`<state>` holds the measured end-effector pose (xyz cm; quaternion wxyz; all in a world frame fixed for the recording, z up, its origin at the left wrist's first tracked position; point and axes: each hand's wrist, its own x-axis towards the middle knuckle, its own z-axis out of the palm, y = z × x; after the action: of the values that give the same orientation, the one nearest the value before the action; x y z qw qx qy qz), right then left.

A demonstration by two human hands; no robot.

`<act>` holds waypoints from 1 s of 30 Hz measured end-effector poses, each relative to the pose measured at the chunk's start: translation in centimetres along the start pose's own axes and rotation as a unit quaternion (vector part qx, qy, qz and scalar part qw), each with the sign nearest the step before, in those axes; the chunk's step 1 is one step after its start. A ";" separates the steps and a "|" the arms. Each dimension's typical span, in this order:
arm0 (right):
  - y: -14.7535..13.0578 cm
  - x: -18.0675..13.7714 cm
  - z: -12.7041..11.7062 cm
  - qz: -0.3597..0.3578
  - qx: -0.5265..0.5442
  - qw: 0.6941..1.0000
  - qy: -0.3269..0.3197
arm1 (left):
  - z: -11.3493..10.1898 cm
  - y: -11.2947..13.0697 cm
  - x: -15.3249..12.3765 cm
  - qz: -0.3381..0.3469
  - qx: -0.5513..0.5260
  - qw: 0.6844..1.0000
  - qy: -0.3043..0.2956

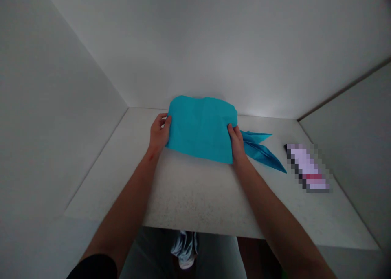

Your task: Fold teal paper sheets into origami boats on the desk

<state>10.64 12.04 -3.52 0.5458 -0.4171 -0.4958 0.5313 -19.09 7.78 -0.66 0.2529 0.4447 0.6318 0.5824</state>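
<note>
A turquoise sheet (200, 128), paper or thin cloth, is held up over the table, its upper edge wavy and its lower edge nearly straight. My left hand (159, 131) pinches its left edge, thumb on the near face. At the right edge my right hand (236, 141) grips it the same way, thumb in front and fingers partly hidden behind. Just right of that hand lies a darker blue folded piece (264, 152) with two pointed ends. Its left part is hidden behind my right hand and the sheet.
The white table (195, 197) stands between a back wall (198, 47) and side panels. On its right side lies a pixelated pale, flat object (308, 167) with a dark edge. Below the front edge show my legs and a bunched light cloth (185, 246).
</note>
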 end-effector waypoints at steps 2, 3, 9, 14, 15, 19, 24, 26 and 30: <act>-0.1 -0.4 0.6 -0.001 0.007 1.000 0.013 | -2.1 0.6 0.0 0.006 0.091 0.996 0.012; -0.2 -0.7 0.9 -0.002 0.009 1.000 0.015 | -3.3 0.8 0.0 0.004 0.132 0.991 0.016; -0.5 -1.3 2.5 -0.040 -0.009 0.999 -0.022 | -12.6 1.9 0.3 0.004 0.359 0.933 -0.002; -0.4 -1.3 2.8 -0.037 -0.038 0.996 -0.065 | -15.5 5.2 -1.0 0.075 0.596 0.799 -0.026; -0.4 -1.3 2.8 -0.039 -0.044 0.996 -0.071 | -14.8 5.7 -2.3 0.089 0.631 0.770 0.027; -0.5 -1.4 2.8 -0.050 -0.063 0.994 -0.075 | -9.5 4.8 -10.0 0.021 0.645 0.763 -0.041; -0.9 -1.5 3.1 -0.056 -0.066 0.992 -0.093 | -8.6 1.2 -14.0 0.024 0.585 0.797 -0.148; -1.1 -1.6 3.2 -0.059 -0.064 0.992 -0.095 | -10.9 0.7 -12.4 0.090 0.513 0.819 -0.243; -1.4 -1.6 3.3 -0.057 -0.068 0.992 -0.095 | -14.0 1.2 -8.0 0.115 0.429 0.853 -0.275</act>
<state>7.72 10.07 -1.79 0.4961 -0.3720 -0.6033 0.5015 -26.72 -6.31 1.67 0.1316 0.7208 0.6675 0.1324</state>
